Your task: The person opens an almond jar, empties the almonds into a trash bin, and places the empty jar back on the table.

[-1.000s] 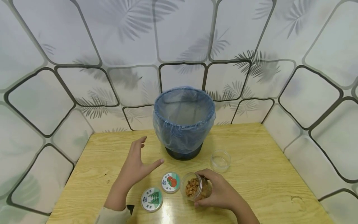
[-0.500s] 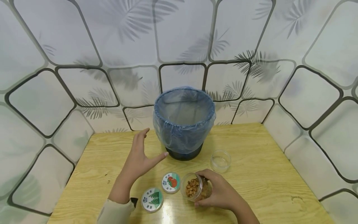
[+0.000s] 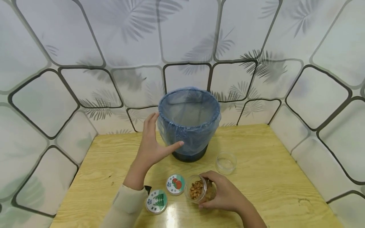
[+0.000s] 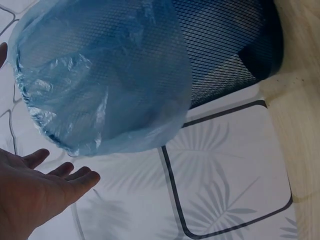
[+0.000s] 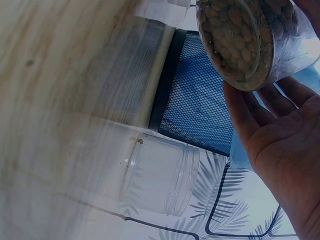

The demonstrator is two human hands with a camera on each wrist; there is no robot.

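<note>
My right hand (image 3: pixel 225 194) grips a clear jar (image 3: pixel 210 191) tipped on its side, its uncovered mouth facing left. Brown nuts (image 3: pixel 195 190) fill part of it; the right wrist view shows them through the jar's base (image 5: pixel 235 40). My left hand (image 3: pixel 152 145) hangs with thumb and fingers spread at the left side of a mesh waste bin (image 4: pixel 225 45) lined with a blue plastic bag (image 3: pixel 189 136). In the left wrist view, that hand (image 4: pixel 40 195) holds nothing, its fingers just off the bag's edge.
Two round lids lie in front of the bin, one printed with tomatoes (image 3: pixel 175 184) and one with green vegetables (image 3: pixel 156 201). To the right of the bin stands an empty clear jar (image 3: pixel 226 163). Patterned cloth walls (image 3: pixel 137 85) enclose the wooden table (image 3: pixel 265 177) on the back and sides.
My left hand has risen forward and to the right, from above the table up to the bin's side. The right hand and its jar of nuts have stayed in place.
</note>
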